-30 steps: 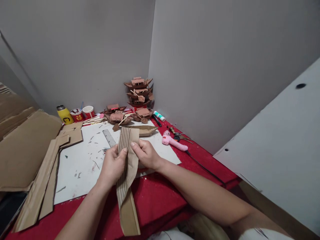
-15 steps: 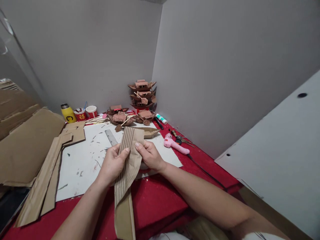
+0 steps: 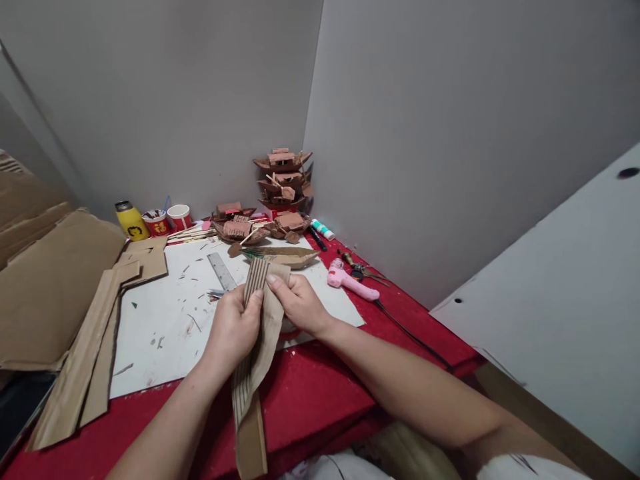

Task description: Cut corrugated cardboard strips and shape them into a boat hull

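Compared with half a second ago, the long tan strip of corrugated cardboard (image 3: pixel 271 327) has dropped a little at its upper end, so more of the unpainted, pointed cardboard boat hull (image 3: pixel 293 257) behind it shows. Both hands hold the strip above the near part of the table, over the red cloth (image 3: pixel 315 393) and the near edge of the white rectangular sheet (image 3: pixel 165 320). On its left side, dark parallel ridges are exposed; smooth paper curls along the right, and a flat tan length hangs lowest, towards the person. Left hand (image 3: pixel 233 327) has its thumb pressed on the ridges, its fingers closed around the strip's edge; right hand (image 3: pixel 301 305) pinches the smooth paper, its thumb on top and its other fingers partly hidden behind. Just past the left hand lie a grey metal ruler (image 3: pixel 220 270) and a thin pointed metal tool (image 3: pixel 215 293), partly covered by the hand. To the right rests a pink, gun-shaped tool (image 3: pixel 353 284) with a black cord. Reddish-brown model boats (image 3: pixel 283 179) are stacked in the far corner, and large brown cardboard sheets (image 3: pixel 57 290) lean at the left.
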Demonstrator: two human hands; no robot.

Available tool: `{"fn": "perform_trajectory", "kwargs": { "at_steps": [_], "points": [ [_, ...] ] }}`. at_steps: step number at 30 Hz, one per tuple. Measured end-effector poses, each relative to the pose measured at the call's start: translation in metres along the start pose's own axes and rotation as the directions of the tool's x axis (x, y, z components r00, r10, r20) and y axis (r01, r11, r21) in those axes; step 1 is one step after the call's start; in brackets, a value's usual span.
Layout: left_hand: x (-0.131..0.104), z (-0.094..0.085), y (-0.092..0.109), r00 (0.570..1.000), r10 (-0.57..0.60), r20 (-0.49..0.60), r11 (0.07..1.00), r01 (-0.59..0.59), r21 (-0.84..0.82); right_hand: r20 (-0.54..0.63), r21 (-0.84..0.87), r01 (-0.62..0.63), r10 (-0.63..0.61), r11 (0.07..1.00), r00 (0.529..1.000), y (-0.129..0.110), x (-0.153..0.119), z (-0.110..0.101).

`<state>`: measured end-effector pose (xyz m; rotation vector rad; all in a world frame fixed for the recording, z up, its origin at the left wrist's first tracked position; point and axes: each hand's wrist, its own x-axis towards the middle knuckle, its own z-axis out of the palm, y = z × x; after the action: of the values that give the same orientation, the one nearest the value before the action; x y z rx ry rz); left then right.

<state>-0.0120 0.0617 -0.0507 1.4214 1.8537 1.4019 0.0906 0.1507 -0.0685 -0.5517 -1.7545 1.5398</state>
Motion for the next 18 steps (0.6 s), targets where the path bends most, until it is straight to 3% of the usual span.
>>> {"fn": "perform_trajectory", "kwargs": {
  "at_steps": [7, 9, 13, 16, 18],
  "points": [
    [-0.002, 0.002, 0.004, 0.998, -0.014, -0.066, 0.999, 0.012, -0.038, -0.104, -0.034, 0.065, -0.068, 0.997, 0.992, 0.016, -0.003, 0.005],
    [-0.001, 0.000, 0.000, 0.994, -0.075, -0.080, 0.990, 0.064, -0.130, -0.124, -0.048, 0.066, -0.072, 0.997, 0.990, 0.018, -0.006, 0.005],
    [0.009, -0.019, -0.013, 0.943, -0.305, -0.133, 0.906, 0.245, -0.345, -0.203, -0.092, 0.146, -0.162, 0.985, 0.966, 0.011, -0.018, 0.003],
    [0.015, -0.034, -0.018, 0.922, -0.343, -0.178, 0.884, 0.253, -0.394, -0.236, -0.122, 0.242, -0.265, 0.963, 0.935, 0.002, -0.024, 0.001],
    [0.015, -0.036, -0.019, 0.927, -0.330, -0.181, 0.878, 0.231, -0.419, -0.208, -0.086, 0.251, -0.264, 0.964, 0.942, -0.004, -0.024, 0.001]
  ]
}}
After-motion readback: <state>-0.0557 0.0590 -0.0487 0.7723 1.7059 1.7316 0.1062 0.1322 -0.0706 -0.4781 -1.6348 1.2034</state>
